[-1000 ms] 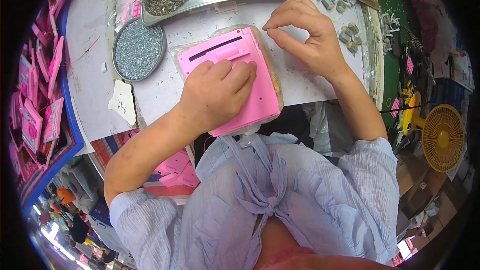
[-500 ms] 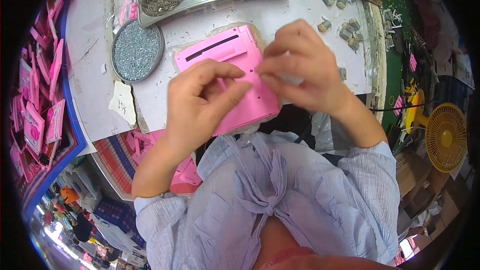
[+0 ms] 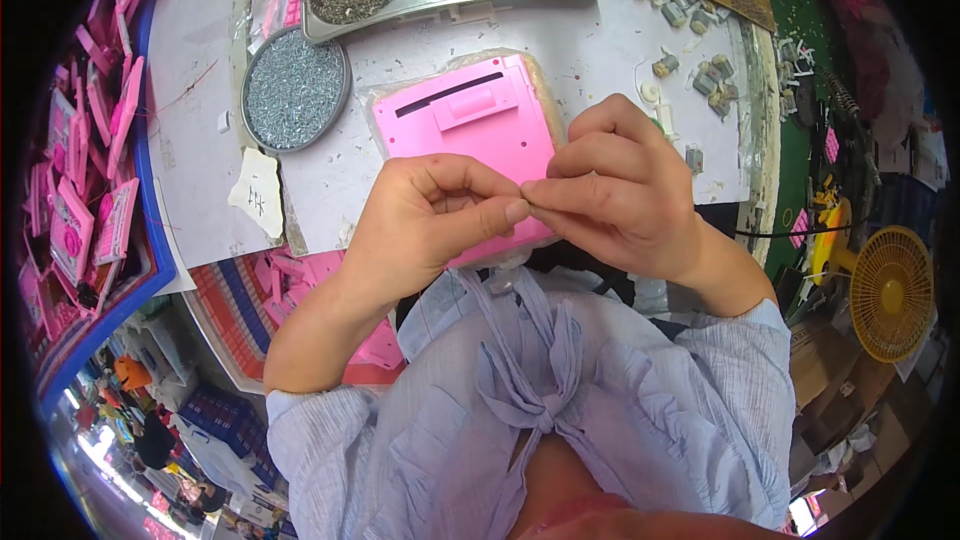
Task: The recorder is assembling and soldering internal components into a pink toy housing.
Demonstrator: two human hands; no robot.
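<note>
Mid-frame, my flat rectangular plastic case (image 3: pixel 490 140) is pink; my ruffled cloth blouse (image 3: pixel 650 400), pale blue. Lower left, I see a red-and-blue striped sheet (image 3: pixel 228 305).

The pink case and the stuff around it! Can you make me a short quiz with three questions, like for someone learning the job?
1. Choose one. What colour is the fan?
a) blue
b) yellow
c) red

2. True or false? The round dish is to the left of the pink case.

3. Fill in: over the case, the left hand and right hand have their fingers close ____.

Key:
1. b
2. True
3. together
</note>
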